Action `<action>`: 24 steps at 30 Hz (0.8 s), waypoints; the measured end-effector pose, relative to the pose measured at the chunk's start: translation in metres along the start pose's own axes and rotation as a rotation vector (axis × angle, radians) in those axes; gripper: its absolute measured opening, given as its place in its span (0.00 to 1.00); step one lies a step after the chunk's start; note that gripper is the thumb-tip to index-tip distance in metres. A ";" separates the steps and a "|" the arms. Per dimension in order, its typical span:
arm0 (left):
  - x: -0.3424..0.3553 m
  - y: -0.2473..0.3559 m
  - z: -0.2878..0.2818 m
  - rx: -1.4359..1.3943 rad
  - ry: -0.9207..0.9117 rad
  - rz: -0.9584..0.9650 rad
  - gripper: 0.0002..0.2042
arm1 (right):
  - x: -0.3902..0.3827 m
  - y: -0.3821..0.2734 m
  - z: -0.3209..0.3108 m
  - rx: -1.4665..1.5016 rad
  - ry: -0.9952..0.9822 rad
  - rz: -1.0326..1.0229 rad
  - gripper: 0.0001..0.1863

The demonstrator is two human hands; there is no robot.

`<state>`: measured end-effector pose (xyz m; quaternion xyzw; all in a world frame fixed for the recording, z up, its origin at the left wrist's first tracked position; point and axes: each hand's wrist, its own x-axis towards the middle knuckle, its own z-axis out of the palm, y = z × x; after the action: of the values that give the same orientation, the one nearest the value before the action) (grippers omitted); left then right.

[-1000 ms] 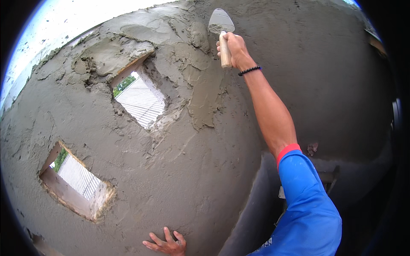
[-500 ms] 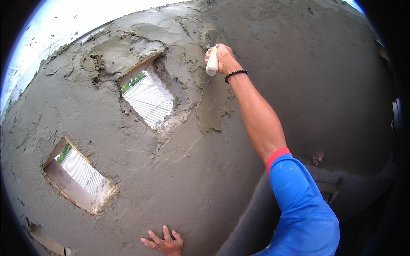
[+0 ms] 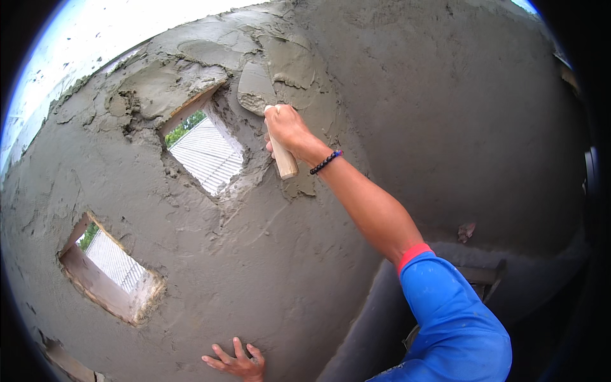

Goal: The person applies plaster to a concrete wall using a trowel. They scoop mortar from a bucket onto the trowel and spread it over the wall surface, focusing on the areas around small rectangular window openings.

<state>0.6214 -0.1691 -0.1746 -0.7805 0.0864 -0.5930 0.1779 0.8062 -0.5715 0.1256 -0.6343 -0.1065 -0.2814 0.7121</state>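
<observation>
My right hand point(image 3: 286, 130) is closed round the wooden handle of a trowel point(image 3: 254, 86), whose blade lies against rough wet grey plaster point(image 3: 289, 63) just right of the upper window opening point(image 3: 203, 156). Some plaster shows on the blade. My left hand point(image 3: 237, 361) rests on the grey wall point(image 3: 242, 280) near the lower edge, fingers spread, holding nothing. A black bead bracelet circles my right wrist, and a blue sleeve with red trim covers the upper arm.
A lower window opening point(image 3: 111, 267) shows corrugated roofing and greenery outside. A darker, smoother wall point(image 3: 484, 127) adjoins on the right, with a ledge and a wooden piece point(image 3: 477, 275) below. A bright white surface point(image 3: 70, 51) borders the top left.
My right hand and trowel have moved from high on the wall down and leftward toward the upper opening. My left hand stays on the wall, slightly farther left in the picture.
</observation>
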 end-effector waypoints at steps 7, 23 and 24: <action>-0.002 0.000 0.004 -0.012 0.004 0.005 0.22 | -0.089 0.063 -0.042 -0.251 -0.074 0.006 0.19; 0.001 0.003 -0.001 -0.025 -0.020 -0.035 0.26 | 0.115 0.090 -0.174 -0.256 0.240 0.089 0.18; 0.001 0.003 -0.001 -0.026 -0.017 -0.033 0.26 | 0.101 0.104 -0.174 -0.246 0.236 0.109 0.18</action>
<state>0.6212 -0.1722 -0.1741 -0.7891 0.0796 -0.5881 0.1589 0.9091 -0.7618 0.0596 -0.6841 0.0475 -0.3258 0.6508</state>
